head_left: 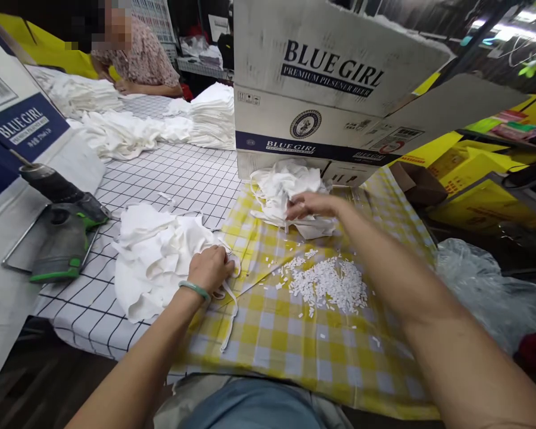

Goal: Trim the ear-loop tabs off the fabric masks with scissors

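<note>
My left hand, with a green bangle at the wrist, is closed on a white cloth piece at the edge of a loose pile of white cloth pieces; a white strap hangs from it over the yellow checked cloth. Farther off, my right hand rests on a second heap of white cloth pieces in front of a Blue Girl carton, its fingers curled into the top pieces. Between my arms lies a scatter of small white bits.
A green and grey power drill lies at the left on the black-grid tablecloth. Another Blue Girl box stands far left. Stacks of white cloth sit at the back, where another person works. Clear plastic lies right.
</note>
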A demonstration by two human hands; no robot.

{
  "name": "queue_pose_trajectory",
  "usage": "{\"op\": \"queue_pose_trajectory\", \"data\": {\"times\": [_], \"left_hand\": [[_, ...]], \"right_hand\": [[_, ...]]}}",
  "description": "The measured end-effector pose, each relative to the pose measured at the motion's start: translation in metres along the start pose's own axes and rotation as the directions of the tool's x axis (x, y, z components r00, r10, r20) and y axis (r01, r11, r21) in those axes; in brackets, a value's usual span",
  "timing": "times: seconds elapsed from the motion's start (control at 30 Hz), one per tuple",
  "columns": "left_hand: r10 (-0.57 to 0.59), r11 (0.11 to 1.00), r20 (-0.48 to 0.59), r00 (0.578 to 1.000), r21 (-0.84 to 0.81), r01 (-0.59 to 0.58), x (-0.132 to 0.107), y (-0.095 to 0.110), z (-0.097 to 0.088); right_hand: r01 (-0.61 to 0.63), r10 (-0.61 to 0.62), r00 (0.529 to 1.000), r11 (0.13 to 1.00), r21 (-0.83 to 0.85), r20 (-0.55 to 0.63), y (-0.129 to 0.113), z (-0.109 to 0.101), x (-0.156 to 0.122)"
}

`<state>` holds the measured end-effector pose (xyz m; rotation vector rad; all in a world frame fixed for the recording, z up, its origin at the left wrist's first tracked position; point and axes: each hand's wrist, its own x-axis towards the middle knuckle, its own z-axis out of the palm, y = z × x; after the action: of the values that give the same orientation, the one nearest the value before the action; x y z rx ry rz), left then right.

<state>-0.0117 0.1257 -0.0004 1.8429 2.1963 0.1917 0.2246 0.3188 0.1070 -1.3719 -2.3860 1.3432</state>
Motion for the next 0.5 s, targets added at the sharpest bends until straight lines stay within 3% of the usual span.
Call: {"op": "queue_pose_trajectory", "data": {"times": [0.07, 0.13, 0.27, 0.4, 0.5], "left_hand": [[0.020, 0.999, 0.017, 1.000, -0.038, -0.019, 0.002, -0.002, 0.000], [0.038, 0.996, 0.019, 0.999, -0.082, -0.036, 0.000, -0.006, -0.001], [0.053, 0.979, -0.057, 0.997, -0.195, -0.063, -0.013, -0.011, -0.010], [0.118, 0.914, -0.143, 0.983, -0.371, -0.163, -0.016, 0.007, -0.023], [0.218, 0.825, -0.165, 0.962, -0.495, -0.272, 0.006, 0.042, -0.023]], "right_hand": [[-0.002, -0.002, 0.999, 0.997, -0.072, -0.047, 0.010, 0.017, 0.002], [0.008, -0.021, 0.990, 0.995, -0.097, -0.138, 0.014, 0.021, 0.003], [0.103, -0.174, 0.946, 0.961, -0.256, -0.273, -0.005, -0.011, -0.007], [0.003, -0.339, 0.860, 0.752, -0.660, -0.381, -0.034, -0.038, -0.020], [-0.053, -0.362, 0.865, 0.623, -0.781, -0.347, -0.043, -0.029, -0.028]]}}
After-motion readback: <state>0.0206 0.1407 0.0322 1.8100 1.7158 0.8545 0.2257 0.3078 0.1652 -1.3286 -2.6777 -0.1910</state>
